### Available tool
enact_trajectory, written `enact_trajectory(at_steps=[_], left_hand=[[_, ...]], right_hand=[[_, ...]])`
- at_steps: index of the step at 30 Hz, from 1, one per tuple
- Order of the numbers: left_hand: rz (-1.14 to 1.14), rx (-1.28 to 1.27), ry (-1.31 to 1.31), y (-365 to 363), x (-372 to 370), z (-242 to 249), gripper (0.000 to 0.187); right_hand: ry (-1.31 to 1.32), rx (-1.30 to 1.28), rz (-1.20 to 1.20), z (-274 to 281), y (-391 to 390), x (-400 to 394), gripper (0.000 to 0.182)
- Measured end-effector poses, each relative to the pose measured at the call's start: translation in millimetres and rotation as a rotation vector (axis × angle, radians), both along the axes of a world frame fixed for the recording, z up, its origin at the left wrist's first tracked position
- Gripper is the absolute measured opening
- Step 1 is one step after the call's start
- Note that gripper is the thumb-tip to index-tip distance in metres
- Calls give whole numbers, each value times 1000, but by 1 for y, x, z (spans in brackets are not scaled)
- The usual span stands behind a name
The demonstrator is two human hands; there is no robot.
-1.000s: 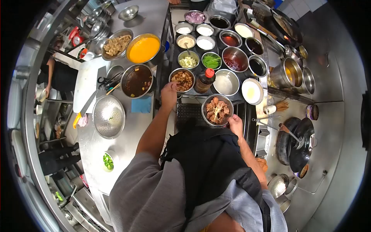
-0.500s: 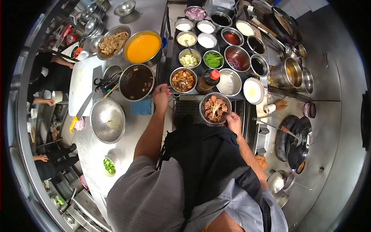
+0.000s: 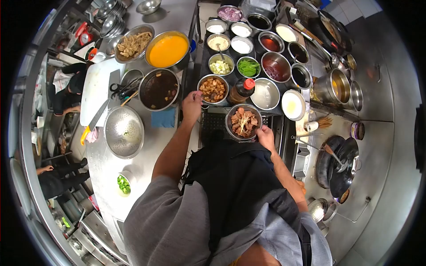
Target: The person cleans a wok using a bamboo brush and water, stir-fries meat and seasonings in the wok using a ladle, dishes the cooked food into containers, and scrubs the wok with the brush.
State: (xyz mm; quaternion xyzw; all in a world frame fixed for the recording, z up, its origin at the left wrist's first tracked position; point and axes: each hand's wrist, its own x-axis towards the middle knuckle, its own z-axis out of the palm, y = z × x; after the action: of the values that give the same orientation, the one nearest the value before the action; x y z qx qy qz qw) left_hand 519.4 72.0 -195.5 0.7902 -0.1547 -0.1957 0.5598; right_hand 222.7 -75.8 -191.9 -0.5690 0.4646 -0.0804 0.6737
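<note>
The right hand [image 3: 267, 137] grips the right rim of the steel meat bowl [image 3: 229, 127], which sits just left of those fingers, off the dark counter's [image 3: 201, 66] near edge. By its near left corner, the left hand [image 3: 191, 107] is beside a bowl of browned cubes [image 3: 214, 103]; I can't tell what it holds.

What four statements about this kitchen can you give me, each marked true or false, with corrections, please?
1. The right hand holds a bowl of meat. True.
2. The cap on the bottle is green. False: the bottle's cap is red.
3. The knife has a yellow handle. True.
4. The left hand is over the orange liquid. False: the left hand is at the bowl of browned cubes.
</note>
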Motion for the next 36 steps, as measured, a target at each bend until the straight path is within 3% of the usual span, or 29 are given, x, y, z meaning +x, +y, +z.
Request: enact_trajectory(at_steps=[10,14,19,21,22,24,28,31,33,36], left_hand=[[81,-190,388,15,11,-37,22],[183,-290,428,23,7,-24,23],[187,-332,392,33,-7,27,22],[53,-258,300,35,-30,64,19],[47,-255,298,37,-45,80,19],[-373,27,-451,39,-70,105,17],[-394,-33,-515,37,-70,119,19],[-236,-108,-415,32,-52,109,16],[-88,-29,-320,20,-30,86,17],[-212,88,-436,9,-1,25,17]], right_hand=[[11,3,-13,0,1,-2,17],[-5,-16,2,-3,0,0,17],[-7,-18,30,-13,-3,13,17],[-61,-15,87,-17,-4,17,17],[12,-48,128,17,0,26,16],[-34,-12,118,2,-1,26,16],[-106,131,84,-9,-1,23,15],[-131,154,45,-7,-3,16,16],[-132,167,-10,8,-3,9,16],[-118,160,-118,-1,-8,-18,16]])
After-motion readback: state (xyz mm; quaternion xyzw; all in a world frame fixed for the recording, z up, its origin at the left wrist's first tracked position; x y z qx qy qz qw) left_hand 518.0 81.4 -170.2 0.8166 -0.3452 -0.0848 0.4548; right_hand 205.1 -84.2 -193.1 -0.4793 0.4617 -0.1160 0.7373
